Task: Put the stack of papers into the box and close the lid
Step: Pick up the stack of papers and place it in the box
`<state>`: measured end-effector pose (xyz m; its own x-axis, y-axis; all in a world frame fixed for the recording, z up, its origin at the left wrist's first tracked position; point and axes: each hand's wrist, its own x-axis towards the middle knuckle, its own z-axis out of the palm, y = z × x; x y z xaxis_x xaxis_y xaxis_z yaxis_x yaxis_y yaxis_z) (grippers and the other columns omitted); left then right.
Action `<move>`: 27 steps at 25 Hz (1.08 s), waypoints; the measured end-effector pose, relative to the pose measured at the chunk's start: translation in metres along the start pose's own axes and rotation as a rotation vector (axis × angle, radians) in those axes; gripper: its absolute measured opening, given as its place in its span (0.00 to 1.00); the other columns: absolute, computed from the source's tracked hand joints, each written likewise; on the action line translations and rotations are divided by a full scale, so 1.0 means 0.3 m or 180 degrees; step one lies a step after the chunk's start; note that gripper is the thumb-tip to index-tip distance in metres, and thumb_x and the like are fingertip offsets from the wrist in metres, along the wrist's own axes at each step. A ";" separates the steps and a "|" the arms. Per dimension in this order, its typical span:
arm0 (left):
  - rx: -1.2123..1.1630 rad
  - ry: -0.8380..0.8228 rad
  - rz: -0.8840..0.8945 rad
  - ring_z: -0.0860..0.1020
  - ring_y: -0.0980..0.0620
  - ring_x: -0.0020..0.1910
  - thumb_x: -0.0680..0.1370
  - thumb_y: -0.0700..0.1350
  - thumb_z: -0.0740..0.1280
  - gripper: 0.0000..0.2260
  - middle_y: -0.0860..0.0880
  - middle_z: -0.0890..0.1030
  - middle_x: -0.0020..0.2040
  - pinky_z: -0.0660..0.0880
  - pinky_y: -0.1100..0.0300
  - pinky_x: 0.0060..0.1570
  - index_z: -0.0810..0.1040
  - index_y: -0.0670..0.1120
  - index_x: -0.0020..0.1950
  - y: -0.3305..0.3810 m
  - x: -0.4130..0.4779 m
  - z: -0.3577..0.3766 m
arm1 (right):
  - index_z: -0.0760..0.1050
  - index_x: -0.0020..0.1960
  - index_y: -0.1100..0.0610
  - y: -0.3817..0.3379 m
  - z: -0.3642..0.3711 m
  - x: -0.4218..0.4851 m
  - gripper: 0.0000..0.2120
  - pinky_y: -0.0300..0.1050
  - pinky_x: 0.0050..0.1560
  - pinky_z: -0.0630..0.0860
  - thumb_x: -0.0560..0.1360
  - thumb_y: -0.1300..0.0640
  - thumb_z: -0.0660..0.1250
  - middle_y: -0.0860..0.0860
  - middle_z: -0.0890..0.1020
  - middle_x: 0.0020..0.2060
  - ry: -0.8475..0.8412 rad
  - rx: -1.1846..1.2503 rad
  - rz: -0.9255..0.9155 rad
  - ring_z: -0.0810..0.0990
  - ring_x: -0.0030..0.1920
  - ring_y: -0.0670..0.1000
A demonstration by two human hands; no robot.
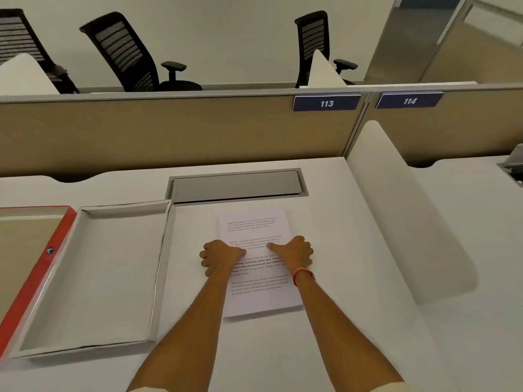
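Note:
A stack of papers [256, 297] with printed text lies flat on the white desk, right of centre. My left hand [219, 257] rests on its left edge, thumb on top, fingers curled down beside the stack. My right hand [294, 251] sits on the right edge in the same way, a red band on its wrist. Both hands grip the stack's sides. An open, shallow white box [93, 278] stands empty to the left of the papers. Its red lid [34, 278] lies upside down at the far left, partly cut off by the frame.
A grey cable hatch [236, 185] is set into the desk behind the papers. A tan partition [169, 131] with signs 113 and 114 closes the back. A white curved divider [396, 210] stands to the right. Black office chairs are beyond the partition.

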<state>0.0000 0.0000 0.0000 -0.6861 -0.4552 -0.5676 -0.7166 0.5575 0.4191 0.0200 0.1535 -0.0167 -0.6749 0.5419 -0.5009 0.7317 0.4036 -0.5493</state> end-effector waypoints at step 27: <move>-0.1010 -0.0733 0.0192 0.82 0.38 0.56 0.68 0.41 0.79 0.24 0.38 0.80 0.60 0.80 0.46 0.55 0.72 0.40 0.58 -0.025 0.048 -0.018 | 0.77 0.57 0.64 0.005 -0.011 0.027 0.25 0.52 0.55 0.82 0.67 0.53 0.79 0.60 0.83 0.56 -0.0399 0.0600 -0.0228 0.84 0.55 0.60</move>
<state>-0.0051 -0.0146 -0.0074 -0.7078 -0.2403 -0.6643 -0.7038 0.3199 0.6343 0.0160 0.1609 -0.0194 -0.7397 0.4162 -0.5289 0.6587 0.2865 -0.6958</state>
